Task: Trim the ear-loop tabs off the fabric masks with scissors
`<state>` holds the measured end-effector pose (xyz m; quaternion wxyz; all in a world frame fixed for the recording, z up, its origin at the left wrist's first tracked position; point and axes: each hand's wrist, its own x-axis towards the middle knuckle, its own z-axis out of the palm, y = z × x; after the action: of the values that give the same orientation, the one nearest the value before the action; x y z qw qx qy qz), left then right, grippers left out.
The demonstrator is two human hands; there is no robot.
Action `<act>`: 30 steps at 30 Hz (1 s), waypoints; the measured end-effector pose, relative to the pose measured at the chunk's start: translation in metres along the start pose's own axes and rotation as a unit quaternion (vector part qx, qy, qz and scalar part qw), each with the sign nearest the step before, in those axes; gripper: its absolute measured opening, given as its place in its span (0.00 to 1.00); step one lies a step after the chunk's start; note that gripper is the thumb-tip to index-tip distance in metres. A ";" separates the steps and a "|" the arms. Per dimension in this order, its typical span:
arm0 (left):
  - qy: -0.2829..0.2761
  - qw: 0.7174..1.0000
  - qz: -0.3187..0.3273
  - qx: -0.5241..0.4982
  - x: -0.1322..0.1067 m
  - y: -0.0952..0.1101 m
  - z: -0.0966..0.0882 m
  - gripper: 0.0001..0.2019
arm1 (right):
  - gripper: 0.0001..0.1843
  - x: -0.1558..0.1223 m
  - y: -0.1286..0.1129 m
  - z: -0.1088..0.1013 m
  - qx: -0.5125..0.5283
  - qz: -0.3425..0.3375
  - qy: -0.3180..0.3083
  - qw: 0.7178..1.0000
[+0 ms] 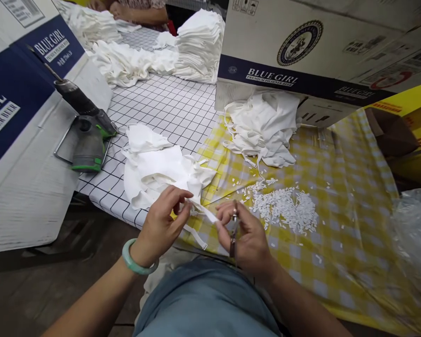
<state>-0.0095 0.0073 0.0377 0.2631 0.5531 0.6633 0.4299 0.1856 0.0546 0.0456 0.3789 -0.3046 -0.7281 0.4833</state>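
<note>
My left hand [168, 210], with a pale green bangle on its wrist, pinches a narrow white fabric strap [207, 214] between thumb and fingers. The strap stretches to my right hand [249, 238], whose thumb and forefinger close at its other end. My right hand also grips a small pair of metal scissors [233, 234]; their blades are hard to make out. Just beyond my left hand lies a crumpled white garment [157, 164]. A loose strap with a small fastener [198, 238] hangs near the table edge below the hands.
Small white clippings [284, 208] lie on the yellow checked cloth [340, 187]. White garments [263, 126] lie before a large carton [323, 42]. A power drill [86, 126] stands by the left carton [24, 187]. Garment stacks [199, 47] and another person's hands [121, 10] are behind.
</note>
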 end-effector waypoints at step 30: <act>-0.010 0.925 -0.191 -0.329 -0.003 0.051 -0.067 0.13 | 0.06 0.096 -0.024 0.013 -0.142 -0.243 -0.001 0.960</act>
<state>-0.0384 -0.0131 0.1141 0.5138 0.3029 0.5750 0.5601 0.1220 0.1174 0.0896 0.4371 -0.1687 -0.8416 0.2688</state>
